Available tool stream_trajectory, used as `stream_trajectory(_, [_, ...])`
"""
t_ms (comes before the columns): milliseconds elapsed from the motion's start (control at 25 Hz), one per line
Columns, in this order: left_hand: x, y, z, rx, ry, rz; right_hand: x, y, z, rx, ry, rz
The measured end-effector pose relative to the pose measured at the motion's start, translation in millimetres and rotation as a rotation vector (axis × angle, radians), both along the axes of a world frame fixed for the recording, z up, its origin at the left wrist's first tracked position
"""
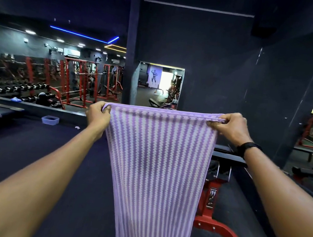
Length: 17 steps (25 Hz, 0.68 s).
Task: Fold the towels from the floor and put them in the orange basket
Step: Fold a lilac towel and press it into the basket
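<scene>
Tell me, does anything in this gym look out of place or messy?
Mostly small litter: a blue cloth lies crumpled by the dumbbell rack, and a white scrap sits on the dark floor near a plastic tub. The striped towel hangs straight.

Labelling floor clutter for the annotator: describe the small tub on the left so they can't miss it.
Start at the low dark ledge that runs below the dumbbell rack on the left. Just in front of it, on the dark floor, sits the plastic tub, left of the left hand that grips the striped towel. It is the only pale, translucent bluish box there; the white scrap beside it is far smaller.
</scene>
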State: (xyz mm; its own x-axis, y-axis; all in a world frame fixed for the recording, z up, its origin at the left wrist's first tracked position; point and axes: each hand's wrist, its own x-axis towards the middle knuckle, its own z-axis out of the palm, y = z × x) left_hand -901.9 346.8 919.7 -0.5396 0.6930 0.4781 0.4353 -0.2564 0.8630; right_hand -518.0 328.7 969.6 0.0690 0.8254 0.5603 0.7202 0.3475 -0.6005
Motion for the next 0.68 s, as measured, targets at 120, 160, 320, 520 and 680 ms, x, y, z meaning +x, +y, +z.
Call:
stream_trajectory(120, [0.7, -0.4, -6.0, -0.092, 0.094, 0.015, 6.5, 0.2, -9.9, -0.014, 0.079, 0.104])
stream_trajectory(160, [2.0, -1.6, -6.1, -0.138, 0.134, 0.003, 7.4, 0.3, -15.5, -0.032, 0.138, 0.132])
stream_trajectory(320, [-0.1, -6.8, -11.2, -0.418, 0.199, -0.326, 11.7, 0.9, -30.2, -0.305, 0.134, 0.248])
stream_trajectory(520, [9.6, -10.3, -13.3, -0.560, 0.280, -0.655, 18.4, -0.8, -34.2, -0.535, 0.014, 0.335])
stream_trajectory(680, [5.9, -15.5, -15.8, -0.524, 0.185, -0.959, 24.4, -8.0, -34.7, -0.698, -0.005, 0.450])
